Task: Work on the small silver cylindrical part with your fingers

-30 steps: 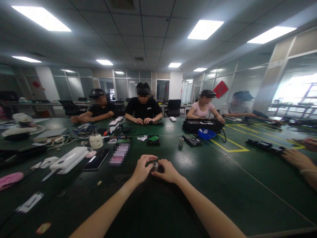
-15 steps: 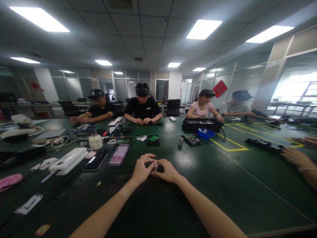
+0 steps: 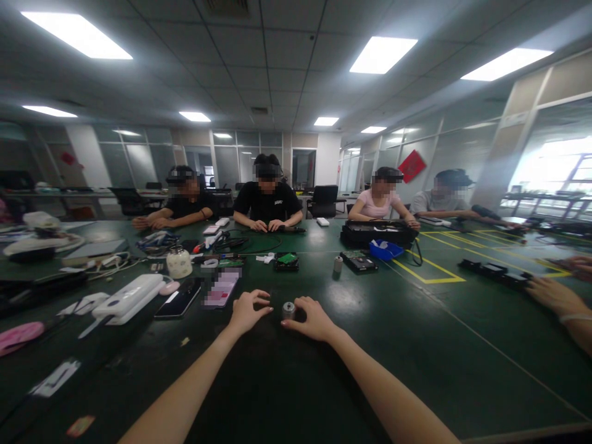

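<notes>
A small silver metal cylinder stands upright on the dark green table, in front of me. My right hand rests beside it, fingertips curled against its right side, holding it. My left hand hovers a short way left of the cylinder and does not touch it. Its thumb and fingers are drawn together in a loose pinch, and whatever sits between them is too small to make out.
To the left lie a black phone, a white device and a white jar. Farther back are a hard drive, a second small cylinder, a blue tray and a black case. Several people sit opposite; another person's hand rests at right.
My left hand has come off the cylinder and drawn back to the left, leaving a gap. The cylinder's top now shows. My right hand has stayed against it.
</notes>
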`<state>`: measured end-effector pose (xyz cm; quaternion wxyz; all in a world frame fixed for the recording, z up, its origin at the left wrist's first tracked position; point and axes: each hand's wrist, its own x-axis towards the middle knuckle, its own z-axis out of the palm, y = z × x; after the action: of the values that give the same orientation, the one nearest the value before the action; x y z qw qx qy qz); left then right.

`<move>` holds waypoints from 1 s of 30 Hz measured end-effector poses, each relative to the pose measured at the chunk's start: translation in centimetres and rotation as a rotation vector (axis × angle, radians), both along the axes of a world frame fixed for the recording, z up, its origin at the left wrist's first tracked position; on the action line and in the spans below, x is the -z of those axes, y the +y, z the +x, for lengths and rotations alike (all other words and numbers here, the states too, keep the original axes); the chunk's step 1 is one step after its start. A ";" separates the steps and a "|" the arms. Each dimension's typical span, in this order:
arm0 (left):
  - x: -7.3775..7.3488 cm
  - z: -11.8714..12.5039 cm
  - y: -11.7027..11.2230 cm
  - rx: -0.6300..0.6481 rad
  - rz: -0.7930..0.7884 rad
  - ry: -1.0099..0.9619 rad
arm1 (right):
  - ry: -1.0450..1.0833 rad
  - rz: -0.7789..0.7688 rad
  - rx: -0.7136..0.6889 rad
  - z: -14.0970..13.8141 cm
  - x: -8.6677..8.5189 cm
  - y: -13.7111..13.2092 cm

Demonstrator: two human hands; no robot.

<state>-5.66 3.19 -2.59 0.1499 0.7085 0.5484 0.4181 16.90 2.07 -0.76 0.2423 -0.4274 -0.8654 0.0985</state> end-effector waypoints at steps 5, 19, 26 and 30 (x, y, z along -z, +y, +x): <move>-0.9 1.1 -0.7 -0.026 0.052 -0.008 | 0.007 0.000 0.003 0.0 0.2 0.1; -2.7 5.6 -3.3 0.247 0.123 -0.290 | 0.053 0.009 -0.016 0.0 0.5 0.3; -2.9 5.5 -3.5 0.236 0.122 -0.230 | 0.048 -0.004 -0.007 0.0 0.3 0.2; -3.2 5.5 -3.7 0.090 0.180 -0.142 | 0.039 -0.005 -0.010 0.0 0.2 0.1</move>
<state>-0.16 -0.51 0.63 0.1426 0.7116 0.4643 0.5076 16.90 2.16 -0.95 0.2575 -0.4215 -0.8625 0.1101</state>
